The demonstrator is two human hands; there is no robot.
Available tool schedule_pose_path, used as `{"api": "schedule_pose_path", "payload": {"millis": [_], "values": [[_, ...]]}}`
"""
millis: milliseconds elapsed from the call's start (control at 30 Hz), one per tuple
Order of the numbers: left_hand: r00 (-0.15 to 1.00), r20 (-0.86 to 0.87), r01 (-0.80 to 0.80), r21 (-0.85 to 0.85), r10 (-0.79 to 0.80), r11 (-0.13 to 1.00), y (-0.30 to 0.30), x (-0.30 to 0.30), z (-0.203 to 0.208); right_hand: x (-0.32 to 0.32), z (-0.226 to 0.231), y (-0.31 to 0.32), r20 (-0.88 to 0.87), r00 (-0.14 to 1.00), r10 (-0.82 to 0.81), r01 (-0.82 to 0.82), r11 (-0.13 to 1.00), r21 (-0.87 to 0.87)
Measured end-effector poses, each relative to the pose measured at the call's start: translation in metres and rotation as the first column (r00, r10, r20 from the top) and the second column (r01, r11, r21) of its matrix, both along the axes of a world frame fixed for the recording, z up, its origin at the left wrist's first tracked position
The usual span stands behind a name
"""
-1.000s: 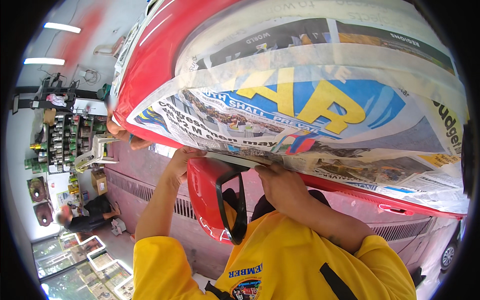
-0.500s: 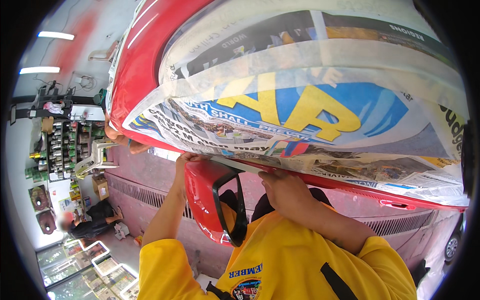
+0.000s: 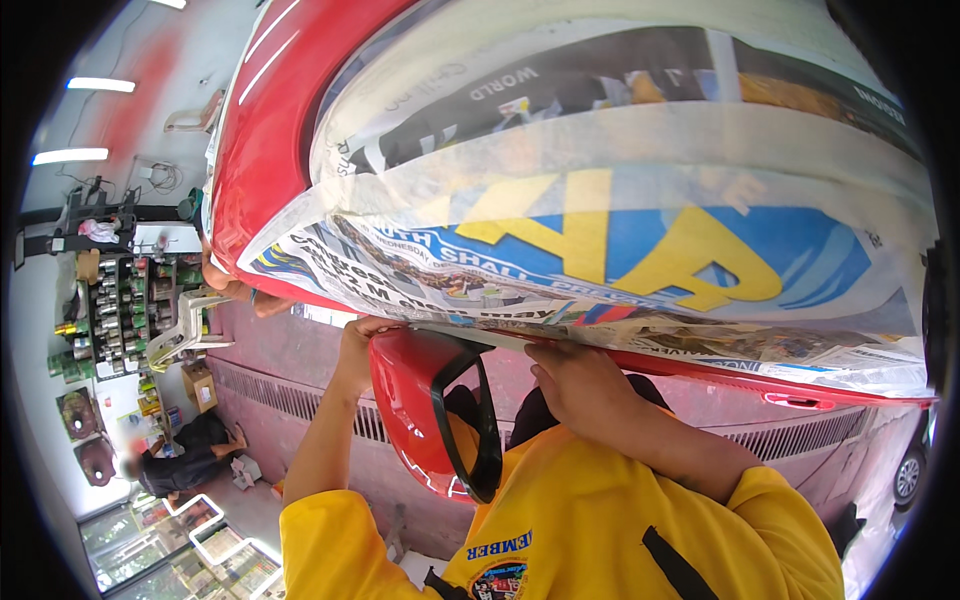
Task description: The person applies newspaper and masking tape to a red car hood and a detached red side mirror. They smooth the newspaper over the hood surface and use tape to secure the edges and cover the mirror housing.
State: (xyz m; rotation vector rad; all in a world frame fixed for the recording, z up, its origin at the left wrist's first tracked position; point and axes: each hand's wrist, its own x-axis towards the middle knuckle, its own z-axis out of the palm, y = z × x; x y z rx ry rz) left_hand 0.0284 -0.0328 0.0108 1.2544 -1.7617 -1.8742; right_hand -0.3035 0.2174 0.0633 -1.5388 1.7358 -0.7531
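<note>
Pale newspaper sheets point(image 3: 480, 285) cover the window of a red car point(image 3: 262, 150). Along the sheets' lower edge, behind the red side mirror point(image 3: 405, 410), a pale strip, which looks like masking tape point(image 3: 508, 341), stretches between my hands. My left hand point(image 3: 362, 345) is at the strip's left end, just beyond the mirror, with its fingers closed and partly hidden. At the other end, my right hand point(image 3: 580, 385) has bent fingers pressed together on the strip against the door.
A person's bare limb point(image 3: 235, 288) shows at the car's far left edge. White plastic chairs point(image 3: 185, 330), shelves of cans point(image 3: 125, 305) and a cardboard box point(image 3: 199, 386) stand to the left. Another person point(image 3: 195, 450) sits low there. A floor grate point(image 3: 800, 432) runs behind the car door.
My view has shifted slightly, so the newspaper and mirror appear a little lower and to the right. Both hands stay by the strip, the right a bit farther right.
</note>
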Motion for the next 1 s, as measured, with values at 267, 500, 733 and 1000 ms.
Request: {"api": "schedule_pose_path", "payload": {"millis": [267, 500, 733, 1000], "values": [[0.997, -0.052, 0.043, -0.239, -0.057, 0.970, 0.007, -0.010, 0.003, 0.001, 0.013, -0.005, 0.094, 0.994, -0.050, 0.047, 0.998, 0.032], [0.984, 0.106, 0.178, -0.576, -0.143, 0.798, 0.003, -0.013, 0.008, 0.003, 0.022, -0.010, 0.070, 0.995, -0.065, 0.063, 0.998, 0.027], [0.918, 0.215, 0.381, -0.717, -0.335, 0.584, -0.016, -0.011, 0.007, 0.001, 0.029, -0.005, -0.188, 0.978, 0.094, -0.077, 0.992, 0.097], [0.860, 0.260, 0.429, -0.834, -0.438, 0.346, -0.033, -0.025, 0.013, 0.010, 0.020, -0.005, -0.299, 0.941, 0.159, -0.124, 0.983, 0.134]]}}
